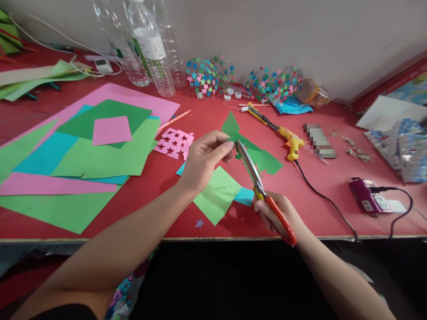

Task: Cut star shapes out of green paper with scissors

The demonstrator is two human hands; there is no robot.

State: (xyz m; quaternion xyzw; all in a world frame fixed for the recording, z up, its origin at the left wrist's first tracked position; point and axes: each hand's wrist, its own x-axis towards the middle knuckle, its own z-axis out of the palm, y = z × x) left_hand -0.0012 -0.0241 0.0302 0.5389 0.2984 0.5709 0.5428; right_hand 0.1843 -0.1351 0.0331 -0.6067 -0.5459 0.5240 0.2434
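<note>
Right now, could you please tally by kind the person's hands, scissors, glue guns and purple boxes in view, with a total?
Hands: 2, left hand and right hand
Scissors: 1 pair
Yellow glue gun: 1
Purple box: 1
Total: 5

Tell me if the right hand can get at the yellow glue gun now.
Probably not: the right hand holds the scissors, though nothing seems to block its way to the yellow glue gun.

Soft light reaches me; faint shadow dims the light-green square (216, 195) left of my scissors (262, 191); bottles (151, 46) beyond them glint.
</note>
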